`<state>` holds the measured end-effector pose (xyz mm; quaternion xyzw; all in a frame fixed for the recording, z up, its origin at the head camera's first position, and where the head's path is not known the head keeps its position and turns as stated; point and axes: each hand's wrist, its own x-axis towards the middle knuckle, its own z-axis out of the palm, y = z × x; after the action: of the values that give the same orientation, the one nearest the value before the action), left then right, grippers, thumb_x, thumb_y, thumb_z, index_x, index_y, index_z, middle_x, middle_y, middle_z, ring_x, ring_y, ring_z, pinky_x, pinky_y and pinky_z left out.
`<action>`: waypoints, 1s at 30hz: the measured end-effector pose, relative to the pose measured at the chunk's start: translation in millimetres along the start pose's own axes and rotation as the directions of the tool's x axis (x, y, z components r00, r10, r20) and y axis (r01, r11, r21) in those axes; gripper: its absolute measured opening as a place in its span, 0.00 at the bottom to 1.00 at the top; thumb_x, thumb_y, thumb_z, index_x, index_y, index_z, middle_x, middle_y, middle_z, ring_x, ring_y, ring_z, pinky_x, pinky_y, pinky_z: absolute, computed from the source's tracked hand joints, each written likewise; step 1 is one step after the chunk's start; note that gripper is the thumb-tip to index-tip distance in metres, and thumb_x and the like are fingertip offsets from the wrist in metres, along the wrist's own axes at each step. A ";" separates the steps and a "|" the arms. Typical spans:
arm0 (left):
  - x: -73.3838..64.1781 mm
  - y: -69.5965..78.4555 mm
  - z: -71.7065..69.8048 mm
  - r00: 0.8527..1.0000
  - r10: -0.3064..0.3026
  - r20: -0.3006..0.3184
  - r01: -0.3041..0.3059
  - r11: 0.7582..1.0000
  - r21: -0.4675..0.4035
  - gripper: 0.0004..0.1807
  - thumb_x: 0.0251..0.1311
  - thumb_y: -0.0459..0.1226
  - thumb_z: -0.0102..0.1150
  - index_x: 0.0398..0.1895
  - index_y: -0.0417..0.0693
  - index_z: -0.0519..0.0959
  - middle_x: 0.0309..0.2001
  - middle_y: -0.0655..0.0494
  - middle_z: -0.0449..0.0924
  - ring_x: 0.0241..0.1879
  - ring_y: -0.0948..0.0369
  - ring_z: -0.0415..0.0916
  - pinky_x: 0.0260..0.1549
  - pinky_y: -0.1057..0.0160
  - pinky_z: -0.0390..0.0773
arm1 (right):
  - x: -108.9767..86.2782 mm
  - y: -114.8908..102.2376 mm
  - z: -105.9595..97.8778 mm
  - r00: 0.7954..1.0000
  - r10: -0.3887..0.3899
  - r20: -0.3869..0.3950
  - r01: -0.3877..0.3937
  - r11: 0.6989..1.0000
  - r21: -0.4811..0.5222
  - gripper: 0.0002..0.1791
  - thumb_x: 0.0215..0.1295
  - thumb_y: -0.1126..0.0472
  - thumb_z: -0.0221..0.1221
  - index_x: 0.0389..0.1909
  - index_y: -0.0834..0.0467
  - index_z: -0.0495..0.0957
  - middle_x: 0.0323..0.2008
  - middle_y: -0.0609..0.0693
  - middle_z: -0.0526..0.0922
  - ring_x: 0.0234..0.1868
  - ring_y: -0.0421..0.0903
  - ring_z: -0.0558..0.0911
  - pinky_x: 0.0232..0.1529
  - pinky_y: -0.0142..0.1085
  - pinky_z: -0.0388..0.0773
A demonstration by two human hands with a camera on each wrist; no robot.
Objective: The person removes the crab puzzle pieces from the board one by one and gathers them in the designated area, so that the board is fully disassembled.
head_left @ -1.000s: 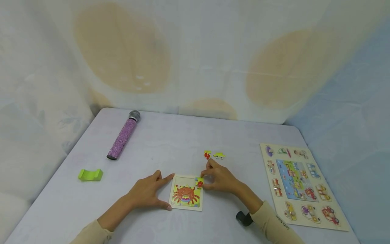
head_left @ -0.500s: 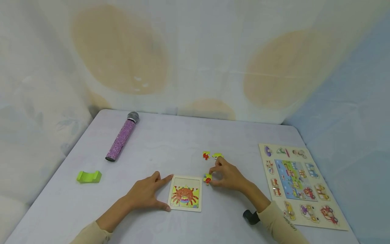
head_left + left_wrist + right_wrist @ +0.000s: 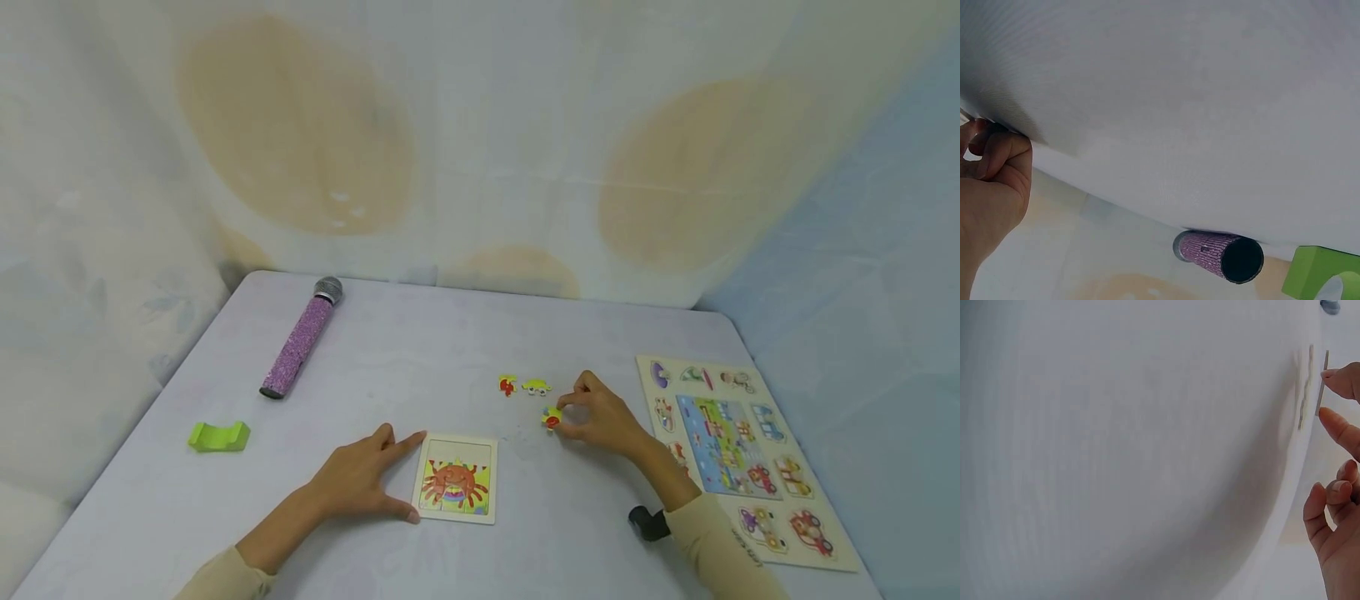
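Note:
A small framed jigsaw puzzle (image 3: pixel 493 483) with a red crab picture lies near the table's front; bare backing shows along its top. My left hand (image 3: pixel 356 477) rests at its left side, forefinger touching the upper corner and thumb the lower one. To the right, my right hand (image 3: pixel 606 419) pinches a yellow and red puzzle piece (image 3: pixel 551 418) between thumb and forefinger. That puzzle piece (image 3: pixel 1322 384) appears edge-on in the right wrist view. Just beyond lie two loose pieces: a red and yellow piece (image 3: pixel 507 385) and a yellow piece with eyes (image 3: pixel 536 387).
A purple glittery microphone (image 3: pixel 300 343) lies at the back left, a green curved block (image 3: pixel 218 436) at the left. A large wooden peg puzzle board (image 3: pixel 813 475) occupies the right side, partly behind my right forearm. White cloth walls surround the table.
My right hand has carried the pinched piece away from the frame's upper right corner, rightward and slightly back. My left hand has stayed at the frame.

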<state>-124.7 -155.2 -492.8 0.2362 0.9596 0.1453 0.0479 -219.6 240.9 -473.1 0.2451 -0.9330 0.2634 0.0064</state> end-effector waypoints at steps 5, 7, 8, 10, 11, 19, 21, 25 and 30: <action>-1.2 1.0 -1.1 1.000 -0.005 0.001 0.005 1.000 0.004 0.61 0.33 0.80 0.59 0.74 0.63 0.66 0.38 0.64 0.58 0.29 0.68 0.58 0.22 0.70 0.61 | 2.7 13.1 -3.9 0.999 0.040 -0.022 -0.040 0.999 -0.009 0.13 0.46 0.59 0.75 0.36 0.54 0.88 0.34 0.46 0.60 0.40 0.44 0.67 0.36 0.33 0.66; -1.5 1.1 -1.8 1.000 -0.005 0.002 0.005 1.000 0.003 0.61 0.33 0.80 0.59 0.74 0.62 0.66 0.38 0.63 0.58 0.29 0.68 0.58 0.22 0.70 0.61 | 4.0 17.3 -4.5 0.999 0.045 -0.029 -0.045 0.999 -0.008 0.13 0.47 0.59 0.75 0.36 0.55 0.88 0.34 0.47 0.61 0.39 0.45 0.68 0.36 0.33 0.66; -1.5 1.1 -2.0 1.000 -0.004 0.001 0.004 1.000 0.004 0.61 0.33 0.80 0.59 0.74 0.62 0.66 0.38 0.63 0.58 0.29 0.68 0.58 0.22 0.70 0.61 | 4.5 19.0 -4.8 0.999 0.045 -0.029 -0.046 0.999 -0.009 0.13 0.47 0.59 0.74 0.36 0.55 0.88 0.34 0.47 0.61 0.39 0.45 0.68 0.36 0.33 0.66; -1.5 0.9 -2.1 1.000 -0.004 0.000 0.004 1.000 0.004 0.61 0.33 0.80 0.59 0.73 0.63 0.66 0.38 0.63 0.58 0.29 0.67 0.59 0.23 0.70 0.61 | 5.8 22.4 -5.2 0.998 0.049 -0.030 -0.049 0.999 -0.013 0.13 0.47 0.58 0.74 0.36 0.56 0.88 0.34 0.47 0.61 0.39 0.46 0.68 0.36 0.34 0.66; -1.6 0.7 -2.1 1.000 -0.004 0.000 0.004 1.000 0.003 0.61 0.33 0.80 0.59 0.73 0.63 0.66 0.38 0.63 0.58 0.29 0.67 0.59 0.23 0.70 0.61 | 6.5 24.2 -5.4 0.998 0.051 -0.032 -0.052 0.999 -0.013 0.13 0.47 0.58 0.74 0.36 0.56 0.88 0.35 0.47 0.61 0.39 0.46 0.68 0.37 0.34 0.66; -1.6 0.4 -0.6 1.000 -0.009 0.006 0.009 1.000 -0.003 0.61 0.33 0.80 0.60 0.74 0.64 0.65 0.38 0.64 0.58 0.29 0.68 0.59 0.23 0.71 0.62 | 15.6 34.1 -9.6 0.999 0.039 -0.027 -0.039 0.999 -0.015 0.14 0.49 0.59 0.74 0.37 0.57 0.88 0.35 0.48 0.61 0.39 0.45 0.67 0.38 0.35 0.65; -1.2 0.4 -0.1 1.000 -0.007 0.006 0.007 1.000 -0.003 0.61 0.33 0.80 0.59 0.74 0.64 0.65 0.38 0.64 0.58 0.29 0.68 0.59 0.23 0.71 0.62 | 17.2 34.2 -11.3 0.999 0.030 -0.023 -0.030 1.000 -0.009 0.14 0.49 0.59 0.74 0.38 0.58 0.88 0.35 0.49 0.62 0.39 0.46 0.67 0.38 0.35 0.66; -0.6 0.5 -0.2 1.000 -0.005 0.007 0.005 1.000 -0.004 0.61 0.33 0.80 0.59 0.74 0.64 0.65 0.38 0.64 0.58 0.29 0.68 0.59 0.24 0.70 0.62 | 20.6 33.5 -12.5 1.000 0.028 -0.010 -0.029 0.999 -0.018 0.14 0.49 0.60 0.74 0.38 0.58 0.87 0.35 0.51 0.64 0.39 0.48 0.68 0.38 0.36 0.66; -0.9 1.2 -1.7 1.000 -0.003 0.010 0.003 1.000 -0.015 0.60 0.33 0.79 0.60 0.74 0.64 0.65 0.38 0.64 0.58 0.29 0.68 0.59 0.23 0.71 0.62 | 25.4 34.7 -10.7 0.998 0.049 0.026 -0.047 0.997 -0.053 0.14 0.50 0.58 0.72 0.40 0.57 0.88 0.36 0.49 0.65 0.39 0.46 0.68 0.39 0.37 0.68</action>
<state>-123.6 -155.1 -490.7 0.2352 0.9586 0.1511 0.0545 -259.3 260.3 -477.3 0.2259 -0.9452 0.2356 -0.0061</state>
